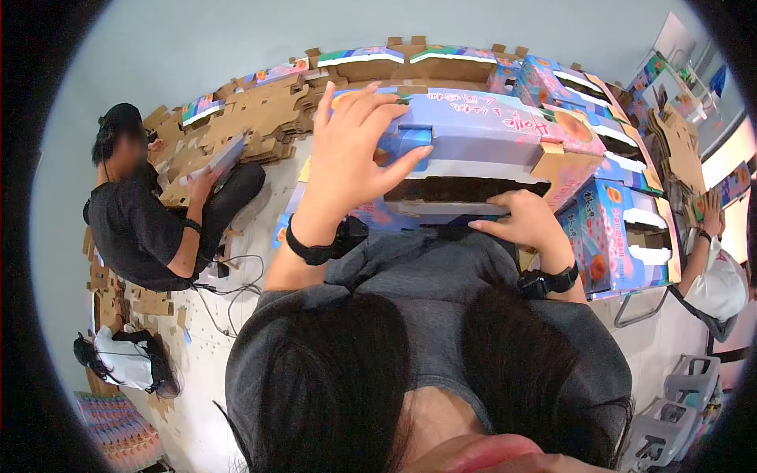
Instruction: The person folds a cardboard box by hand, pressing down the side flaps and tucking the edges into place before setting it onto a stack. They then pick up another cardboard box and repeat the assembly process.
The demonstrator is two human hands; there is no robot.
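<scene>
The two hands are apart, both on the printed box, which sits right in front of the wearer's torso; what bears it is hidden. The left hand point(355, 150) lies with fingers spread over the box's upper panel, its thumb beside a blue tab point(414, 140). The right hand point(530, 221) is clamped, thumb and fingers, on the near rim of the opening in the printed box point(489, 142). A dark wristband shows on each wrist.

Just beside, on the right, similar boxes point(601, 244) stand in a row with their openings showing. Flattened cardboard point(276, 106) lies in heaps beyond the left hand, toward the far edge of the floor point(206, 335). Near the floor's left edge, a person in black point(138, 225) sits holding a pale piece point(225, 158); a person in white point(122, 359) is nearer. At far right, another worker point(721, 288) reaches forward, above grey crates point(666, 418) by the floor's near right corner.
</scene>
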